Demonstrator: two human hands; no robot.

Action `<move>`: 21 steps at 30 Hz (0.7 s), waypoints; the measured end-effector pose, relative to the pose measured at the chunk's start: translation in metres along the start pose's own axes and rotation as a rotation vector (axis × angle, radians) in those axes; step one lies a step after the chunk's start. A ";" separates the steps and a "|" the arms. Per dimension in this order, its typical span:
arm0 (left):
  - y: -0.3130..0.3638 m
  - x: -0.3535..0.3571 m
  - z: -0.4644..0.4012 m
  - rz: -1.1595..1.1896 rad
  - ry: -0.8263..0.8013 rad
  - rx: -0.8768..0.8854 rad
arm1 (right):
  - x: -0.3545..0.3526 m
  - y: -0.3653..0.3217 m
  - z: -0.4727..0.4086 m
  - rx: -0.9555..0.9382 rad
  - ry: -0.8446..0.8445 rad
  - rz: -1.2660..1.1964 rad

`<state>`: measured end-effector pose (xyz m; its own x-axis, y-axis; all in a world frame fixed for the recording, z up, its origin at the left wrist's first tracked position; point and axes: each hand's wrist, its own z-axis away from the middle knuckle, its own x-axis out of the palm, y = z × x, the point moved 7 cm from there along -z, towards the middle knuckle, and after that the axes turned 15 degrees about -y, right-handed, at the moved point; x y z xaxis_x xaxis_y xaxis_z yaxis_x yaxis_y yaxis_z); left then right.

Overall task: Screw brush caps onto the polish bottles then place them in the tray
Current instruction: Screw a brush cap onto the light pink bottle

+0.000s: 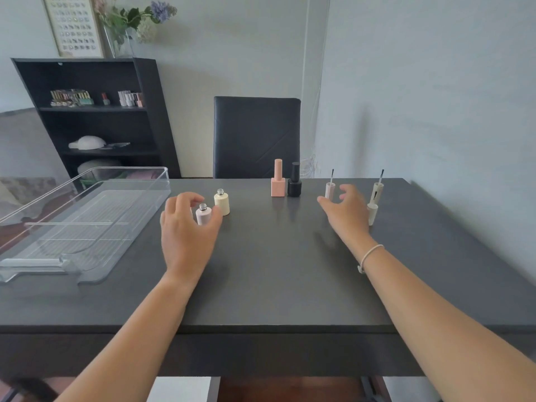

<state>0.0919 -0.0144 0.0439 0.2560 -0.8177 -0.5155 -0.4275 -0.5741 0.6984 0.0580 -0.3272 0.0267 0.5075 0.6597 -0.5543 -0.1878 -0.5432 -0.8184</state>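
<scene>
Two open bottles stand right of the tray (87, 216). My left hand (185, 227) curls around the pink bottle (203, 214), barely touching. My right hand (346, 211) is spread, empty. It's small slippery glass; I'd hold its sides.

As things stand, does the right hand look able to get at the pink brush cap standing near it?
Probably yes. The right hand is open with its fingers beside the pink brush cap, which stands upright on the table with bare surface around it. Nothing lies between them.
</scene>
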 end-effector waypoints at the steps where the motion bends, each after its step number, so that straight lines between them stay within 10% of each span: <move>1: -0.005 0.002 -0.001 -0.003 -0.020 -0.049 | 0.001 0.003 -0.003 0.021 -0.004 -0.004; 21: -0.036 0.019 -0.009 0.077 -0.180 -0.244 | 0.040 -0.023 -0.001 -0.195 -0.198 -0.009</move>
<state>0.1200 -0.0101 0.0138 0.0646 -0.8511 -0.5211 -0.2129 -0.5219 0.8260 0.0835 -0.2888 0.0239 0.3301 0.7433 -0.5819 -0.0092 -0.6138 -0.7894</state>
